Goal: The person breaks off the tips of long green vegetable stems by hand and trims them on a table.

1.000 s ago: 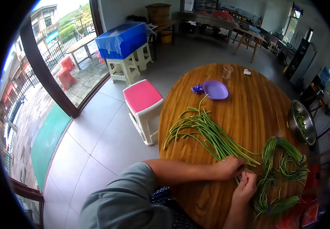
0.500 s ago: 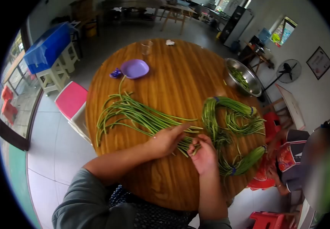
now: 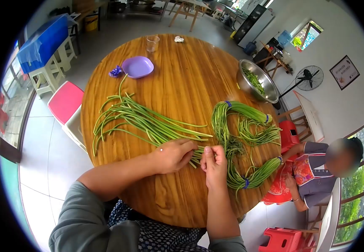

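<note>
Long loose green stems (image 3: 148, 122) lie across the round wooden table (image 3: 182, 84). Over their right ends is my left hand (image 3: 175, 155), closed, its fingers curled towards the other hand. My right hand (image 3: 214, 161) is pinched with the thumb up, close to the left one. A thin green piece shows between the two hands; what each one grips is too small to make out. To the right lie stem bundles tied with blue bands, one curved at the top (image 3: 247, 110) and one lower down (image 3: 264, 173).
A purple dish (image 3: 138, 67), a blue-purple bundle (image 3: 115, 72), a clear cup (image 3: 152, 43) and crumpled white paper (image 3: 179, 39) are on the far side. A steel bowl (image 3: 258, 81) holds green pieces. Another person (image 3: 316, 168) sits at the right, near red stools (image 3: 279, 240).
The view has swung to the right, bringing the other person into sight. My hands, spread a little apart half a second ago, are now close together and pinched.
</note>
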`<state>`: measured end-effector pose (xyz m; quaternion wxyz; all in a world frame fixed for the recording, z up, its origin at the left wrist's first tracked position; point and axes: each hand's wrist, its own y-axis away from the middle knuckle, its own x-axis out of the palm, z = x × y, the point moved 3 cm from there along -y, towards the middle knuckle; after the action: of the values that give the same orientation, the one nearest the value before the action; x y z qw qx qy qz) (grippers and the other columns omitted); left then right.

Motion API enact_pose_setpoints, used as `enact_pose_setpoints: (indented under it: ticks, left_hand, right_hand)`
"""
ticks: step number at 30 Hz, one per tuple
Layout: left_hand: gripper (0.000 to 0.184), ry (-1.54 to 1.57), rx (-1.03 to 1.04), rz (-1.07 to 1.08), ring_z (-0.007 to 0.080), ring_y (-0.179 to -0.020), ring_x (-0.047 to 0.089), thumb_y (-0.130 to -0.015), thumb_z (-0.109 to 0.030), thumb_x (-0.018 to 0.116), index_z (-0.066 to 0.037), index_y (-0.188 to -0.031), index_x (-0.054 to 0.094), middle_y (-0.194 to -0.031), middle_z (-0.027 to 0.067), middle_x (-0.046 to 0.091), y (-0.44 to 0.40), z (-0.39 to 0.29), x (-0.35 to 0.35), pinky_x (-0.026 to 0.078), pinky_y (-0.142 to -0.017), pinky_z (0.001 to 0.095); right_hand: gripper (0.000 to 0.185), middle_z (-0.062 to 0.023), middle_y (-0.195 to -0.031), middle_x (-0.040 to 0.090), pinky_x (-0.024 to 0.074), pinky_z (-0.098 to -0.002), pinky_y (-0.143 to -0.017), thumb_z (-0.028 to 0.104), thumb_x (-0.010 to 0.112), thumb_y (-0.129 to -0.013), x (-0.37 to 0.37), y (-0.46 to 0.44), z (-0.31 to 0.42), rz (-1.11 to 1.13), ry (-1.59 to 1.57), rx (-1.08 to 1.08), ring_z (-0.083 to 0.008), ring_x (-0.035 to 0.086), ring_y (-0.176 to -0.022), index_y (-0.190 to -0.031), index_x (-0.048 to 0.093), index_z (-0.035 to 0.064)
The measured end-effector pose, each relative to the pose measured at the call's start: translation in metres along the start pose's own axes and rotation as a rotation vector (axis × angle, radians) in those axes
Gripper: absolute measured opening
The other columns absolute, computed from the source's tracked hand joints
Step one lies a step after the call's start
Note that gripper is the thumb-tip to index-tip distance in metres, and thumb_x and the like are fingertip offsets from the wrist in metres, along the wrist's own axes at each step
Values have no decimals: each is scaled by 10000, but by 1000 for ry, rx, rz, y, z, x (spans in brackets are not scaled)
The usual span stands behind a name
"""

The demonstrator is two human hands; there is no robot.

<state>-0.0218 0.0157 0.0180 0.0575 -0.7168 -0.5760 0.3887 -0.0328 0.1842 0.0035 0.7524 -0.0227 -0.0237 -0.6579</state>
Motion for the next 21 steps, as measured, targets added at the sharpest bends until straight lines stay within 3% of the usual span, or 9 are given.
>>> enact_pose_setpoints:
  ticks: [9,12,14,15,16,18,19,20,21]
  left_hand:
    - [156,-18,58,-10,382,-779,645,-832,-58,629,16,-968,609,-857,198,636,-1,4,0,535,-675,434]
    - [118,-14,-9,-49,379,-752,648,-840,-54,631,11,-937,614,-845,192,647,0,6,3,532,-647,425]
    - [165,-20,-166,-129,330,-688,665,-861,-66,661,2,-1009,640,-821,158,653,1,14,6,530,-607,388]
    - [165,-30,-160,-114,330,-688,665,-861,-66,661,2,-1009,640,-821,158,653,2,10,5,530,-607,388]
    - [160,37,-267,-118,307,-694,663,-874,-74,661,-5,-1016,640,-823,157,649,0,6,1,526,-614,373]
    - [155,108,-361,-121,285,-700,661,-887,-82,661,-12,-1023,641,-826,155,645,-4,6,-3,521,-620,359]
    - [147,106,-244,-129,267,-717,657,-892,-87,664,-17,-1019,642,-832,151,644,-6,5,-6,517,-632,349]
    - [138,107,-127,-136,249,-734,653,-898,-92,667,-22,-1015,644,-839,146,642,-7,2,-8,513,-645,338]
    - [125,133,-85,-93,260,-779,656,-896,-86,668,-24,-1002,643,-862,146,645,-7,-2,-8,511,-666,337]
  right_hand:
    - [202,17,-675,475,289,-199,-456,233,524,-1020,2,2,3,49,-118,124,-46,398,-547,-876,472,102]
    - [202,-31,-671,522,358,-261,-459,206,564,-994,7,2,0,-16,66,13,-133,477,-525,-842,502,88]
    - [176,-112,-701,563,435,-353,-512,163,609,-950,30,18,16,-81,858,-780,-275,559,-576,-827,534,62]
    - [154,-166,-753,573,465,-418,-574,130,641,-910,33,20,20,-91,869,-689,-372,579,-665,-827,547,40]
    - [154,-166,-753,573,465,-418,-574,130,641,-910,33,20,20,-111,858,-691,-372,579,-665,-827,547,40]
    - [169,-156,-743,566,465,-407,-575,142,633,-925,23,16,19,-155,671,-613,-334,579,-639,-820,551,37]
    - [154,-114,-710,548,431,-353,-521,162,582,-972,18,15,16,-180,597,-555,-241,538,-570,-875,534,53]
    - [154,-114,-710,548,431,-353,-521,162,582,-972,14,13,16,-188,607,-560,-241,538,-570,-875,534,53]
    - [137,-73,-709,519,389,-310,-502,161,542,-996,8,8,10,-86,174,-334,-179,494,-568,-911,509,60]
